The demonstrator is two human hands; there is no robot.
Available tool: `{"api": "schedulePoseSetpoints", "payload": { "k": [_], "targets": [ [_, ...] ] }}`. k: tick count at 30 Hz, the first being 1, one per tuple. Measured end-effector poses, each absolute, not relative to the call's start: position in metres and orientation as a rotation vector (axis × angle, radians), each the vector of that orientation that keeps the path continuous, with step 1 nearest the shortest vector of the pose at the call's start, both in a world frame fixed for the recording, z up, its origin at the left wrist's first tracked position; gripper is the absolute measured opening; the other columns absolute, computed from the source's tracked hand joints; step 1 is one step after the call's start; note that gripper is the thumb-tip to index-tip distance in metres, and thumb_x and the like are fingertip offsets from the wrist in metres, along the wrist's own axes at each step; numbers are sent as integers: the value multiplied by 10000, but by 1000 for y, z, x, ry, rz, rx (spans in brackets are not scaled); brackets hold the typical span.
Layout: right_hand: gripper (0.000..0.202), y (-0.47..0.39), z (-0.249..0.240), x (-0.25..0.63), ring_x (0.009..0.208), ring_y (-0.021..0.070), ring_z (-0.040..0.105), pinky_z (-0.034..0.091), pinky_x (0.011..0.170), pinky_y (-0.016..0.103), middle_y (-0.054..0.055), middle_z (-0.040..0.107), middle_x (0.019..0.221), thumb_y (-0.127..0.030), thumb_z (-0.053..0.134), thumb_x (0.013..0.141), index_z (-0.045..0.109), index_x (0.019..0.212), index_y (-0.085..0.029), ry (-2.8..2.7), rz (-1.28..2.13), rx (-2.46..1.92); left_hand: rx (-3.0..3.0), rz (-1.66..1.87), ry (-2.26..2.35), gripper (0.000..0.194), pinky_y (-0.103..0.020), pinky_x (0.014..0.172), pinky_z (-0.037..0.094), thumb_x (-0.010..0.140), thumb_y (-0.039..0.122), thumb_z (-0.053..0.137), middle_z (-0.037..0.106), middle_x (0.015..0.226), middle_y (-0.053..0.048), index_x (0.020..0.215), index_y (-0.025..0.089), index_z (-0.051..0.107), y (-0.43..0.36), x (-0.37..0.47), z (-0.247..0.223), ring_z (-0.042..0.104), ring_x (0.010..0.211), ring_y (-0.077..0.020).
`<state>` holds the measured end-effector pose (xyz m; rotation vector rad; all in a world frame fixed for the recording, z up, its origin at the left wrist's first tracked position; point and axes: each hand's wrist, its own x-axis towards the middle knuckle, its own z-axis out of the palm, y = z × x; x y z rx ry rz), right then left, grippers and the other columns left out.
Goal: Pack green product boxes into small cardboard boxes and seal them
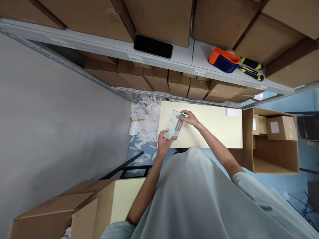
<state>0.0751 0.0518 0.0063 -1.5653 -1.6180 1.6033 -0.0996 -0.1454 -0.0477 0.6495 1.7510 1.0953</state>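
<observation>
Head view: flat green-white pkg (171, 124) is held tilted btwn both hands, over pale tabletop (211, 127). Lower end is pinched by L hand (164, 142), fingers & thumb at opp. sides, forearm angled up from lower left. Upper end's pinched by R hand (189, 118), forearm slanting in from lower right. Right of grip, white paper (232, 112) is seen; open carton (276, 166) farther out.

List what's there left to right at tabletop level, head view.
Gray wall → white scraps → packet held by left hand and right hand → white slip → open cardboard box → dark object at the edge.
</observation>
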Motion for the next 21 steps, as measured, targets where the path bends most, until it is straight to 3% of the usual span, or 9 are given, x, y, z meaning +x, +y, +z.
{"api": "schedulePoseSetpoints", "payload": {
  "k": [6, 12, 17, 21],
  "targets": [
    [325, 110, -50, 19, 1118, 261, 722, 578, 1138, 445, 25, 745, 1049, -440, 937, 753, 783, 988, -276, -1614, 1660, -1647, 868, 971, 2136, 521, -509, 1098, 589, 779, 284, 900, 654, 1247, -111, 1225, 266, 632, -101, -114, -82, 641, 1289, -349],
    [252, 136, -100, -9, 1152, 259, 689, 562, 1193, 465, 41, 770, 1152, -387, 822, 811, 777, 1034, -278, -1744, 1716, -1556, 878, 875, 2160, 490, -517, 1110, 566, 858, 285, 880, 631, 1340, -160, 1258, 254, 600, -81, -109, -117, 624, 1342, -376],
    [289, 144, -117, -9, 1159, 267, 700, 561, 1191, 476, 61, 788, 1233, -343, 772, 843, 782, 1123, -273, -1879, 1704, -1570, 839, 890, 2134, 481, -473, 1017, 597, 918, 326, 857, 610, 1406, -161, 1321, 270, 602, -85, -105, -131, 636, 1354, -364],
    [341, 156, -109, -17, 1207, 270, 712, 582, 1162, 467, 52, 794, 1266, -286, 721, 860, 775, 1197, -272, -2047, 1679, -1692, 840, 876, 2165, 495, -493, 1050, 592, 910, 325, 874, 617, 1405, -170, 1322, 252, 611, -80, -103, -131, 656, 1331, -373]
  ]
}}
